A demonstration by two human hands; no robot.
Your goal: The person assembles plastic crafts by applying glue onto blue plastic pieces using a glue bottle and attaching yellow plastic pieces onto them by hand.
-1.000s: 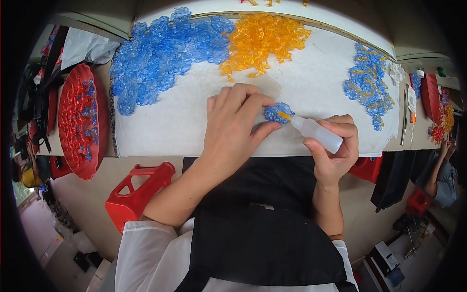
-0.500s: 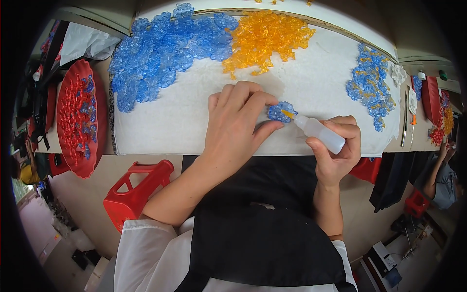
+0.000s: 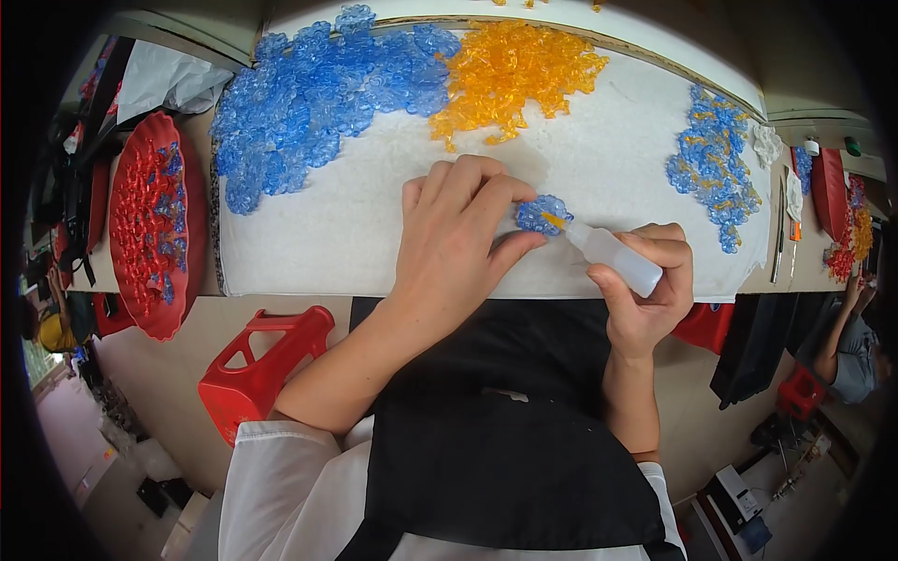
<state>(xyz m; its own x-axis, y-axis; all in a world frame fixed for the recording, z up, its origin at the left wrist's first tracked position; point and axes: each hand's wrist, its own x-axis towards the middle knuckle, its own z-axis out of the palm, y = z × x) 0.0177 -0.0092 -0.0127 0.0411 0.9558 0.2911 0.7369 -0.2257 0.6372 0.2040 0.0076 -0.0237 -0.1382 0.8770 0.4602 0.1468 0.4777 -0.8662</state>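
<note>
My left hand pinches a small translucent blue flower-shaped plastic piece between thumb and forefinger, on the white sheet. A slim orange-yellow piece lies on top of the blue one. In my right hand is a small whitish squeeze bottle, held tilted between thumb and fingers. Its narrow nozzle points at the orange-yellow piece; whether the tip touches is too small to tell. Clear liquid seems to fill part of the bottle.
Behind my hands lie a wide heap of blue pieces and a heap of orange pieces. Blue pieces with orange parts are piled at the right. A red scalloped tray is at the left, near a red stool.
</note>
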